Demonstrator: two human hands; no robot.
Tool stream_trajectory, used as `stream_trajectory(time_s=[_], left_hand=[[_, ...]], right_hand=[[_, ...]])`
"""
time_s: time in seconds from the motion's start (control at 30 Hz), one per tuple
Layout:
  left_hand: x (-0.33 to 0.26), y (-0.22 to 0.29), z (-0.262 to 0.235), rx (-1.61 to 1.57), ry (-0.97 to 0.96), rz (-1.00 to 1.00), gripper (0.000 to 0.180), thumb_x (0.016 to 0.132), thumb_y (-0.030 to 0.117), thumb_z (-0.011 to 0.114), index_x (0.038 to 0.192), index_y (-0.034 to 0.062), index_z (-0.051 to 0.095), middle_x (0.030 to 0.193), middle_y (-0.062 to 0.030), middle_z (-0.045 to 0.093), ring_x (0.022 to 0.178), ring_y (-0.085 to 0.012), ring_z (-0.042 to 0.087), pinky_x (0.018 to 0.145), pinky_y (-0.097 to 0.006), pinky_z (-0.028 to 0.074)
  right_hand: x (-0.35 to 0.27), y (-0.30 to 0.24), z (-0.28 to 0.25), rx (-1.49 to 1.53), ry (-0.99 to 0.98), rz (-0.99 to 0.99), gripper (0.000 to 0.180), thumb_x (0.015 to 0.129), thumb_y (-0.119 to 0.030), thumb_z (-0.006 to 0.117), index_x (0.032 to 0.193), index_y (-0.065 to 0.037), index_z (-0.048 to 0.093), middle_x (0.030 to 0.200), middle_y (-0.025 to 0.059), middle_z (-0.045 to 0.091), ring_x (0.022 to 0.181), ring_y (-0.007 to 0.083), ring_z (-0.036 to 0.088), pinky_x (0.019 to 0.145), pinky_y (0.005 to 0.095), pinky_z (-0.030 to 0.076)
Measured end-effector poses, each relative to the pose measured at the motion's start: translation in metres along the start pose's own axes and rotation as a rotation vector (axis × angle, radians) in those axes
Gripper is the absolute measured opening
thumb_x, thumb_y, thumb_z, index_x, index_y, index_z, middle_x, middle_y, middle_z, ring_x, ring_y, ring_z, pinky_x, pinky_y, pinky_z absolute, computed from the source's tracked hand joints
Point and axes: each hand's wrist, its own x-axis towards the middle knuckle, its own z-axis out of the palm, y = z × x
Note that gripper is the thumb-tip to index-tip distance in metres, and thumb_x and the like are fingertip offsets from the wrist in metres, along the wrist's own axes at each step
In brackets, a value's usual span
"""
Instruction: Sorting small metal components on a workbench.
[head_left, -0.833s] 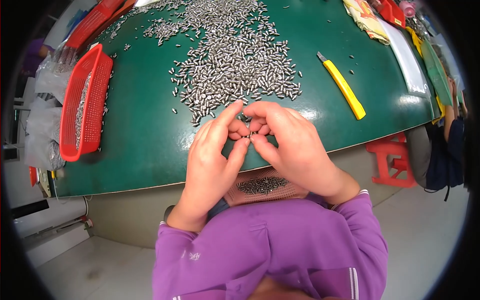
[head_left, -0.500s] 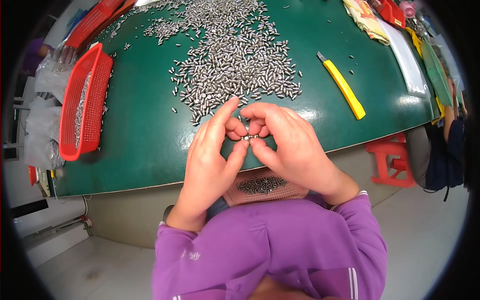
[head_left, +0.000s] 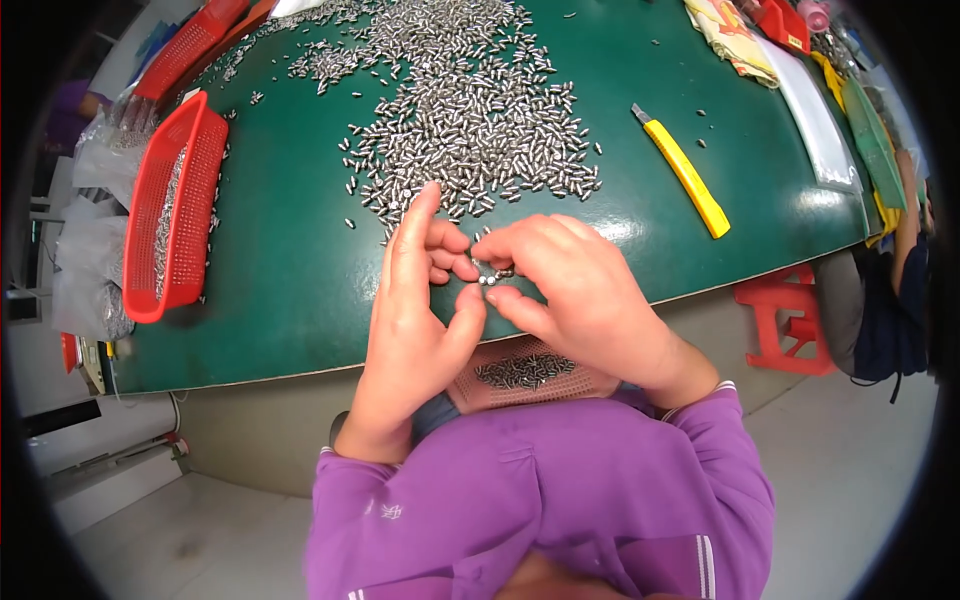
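Observation:
Small shiny metal pieces (head_left: 488, 279) with pointed ends sit in a short row between my two hands, close above the green table's near edge. My left hand (head_left: 412, 310) is at their left, its forefinger stretched out and its thumb apart from the bent fingers, with nothing gripped. Curled round the right end of the row is my right hand (head_left: 575, 282); a few pieces show at its fingertips, partly hidden. Beyond the hands spreads a large heap of the same metal pieces (head_left: 470, 130).
A red perforated basket (head_left: 205, 190) holding metal pieces stands at left. A yellow utility knife (head_left: 685, 178) lies at right, blade out. On my lap is a pink basket (head_left: 470, 390) with more pieces. A red stool (head_left: 775, 320) and another person's arm (head_left: 908, 230) appear at far right.
My left hand has drawn slightly left and its fingers have come off the metal pieces. My right hand has shifted a little left, its thumb and forefinger now farther apart.

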Motion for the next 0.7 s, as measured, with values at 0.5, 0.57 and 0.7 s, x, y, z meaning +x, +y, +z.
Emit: stream_trajectory(time_s=[0.5,0.57,0.7], left_hand=[[0.008,0.004,0.004,0.138,0.041,0.044,0.069,0.085,-0.012,0.059,0.151,0.0030,0.045,0.115,-0.0115,0.065,0.100,-0.0242,0.059,0.091,-0.037,0.051],[0.013,0.006,0.006,0.157,0.050,0.065,0.067,0.085,-0.012,0.060,0.149,0.0026,0.047,0.114,-0.0120,0.066,0.102,-0.0282,0.060,0.093,-0.040,0.050],[0.021,0.004,0.010,0.210,0.012,0.128,0.063,0.085,-0.012,0.060,0.146,0.0021,0.051,0.111,-0.0121,0.067,0.103,-0.0298,0.060,0.093,-0.042,0.049]], right_hand=[[-0.017,-0.017,-0.021,0.064,-0.203,-0.050,0.025,0.083,-0.012,0.077,0.106,-0.008,0.069,0.098,0.0077,0.064,0.093,0.0303,0.064,0.082,0.0414,0.053],[-0.005,-0.009,-0.021,-0.102,-0.057,-0.104,0.021,0.086,-0.009,0.071,0.107,-0.005,0.068,0.096,0.0098,0.060,0.090,0.0299,0.060,0.080,0.0422,0.050],[0.009,0.004,-0.011,-0.130,0.027,-0.017,0.023,0.085,-0.005,0.069,0.108,-0.005,0.068,0.094,0.0103,0.059,0.089,0.0303,0.059,0.079,0.0426,0.050]])
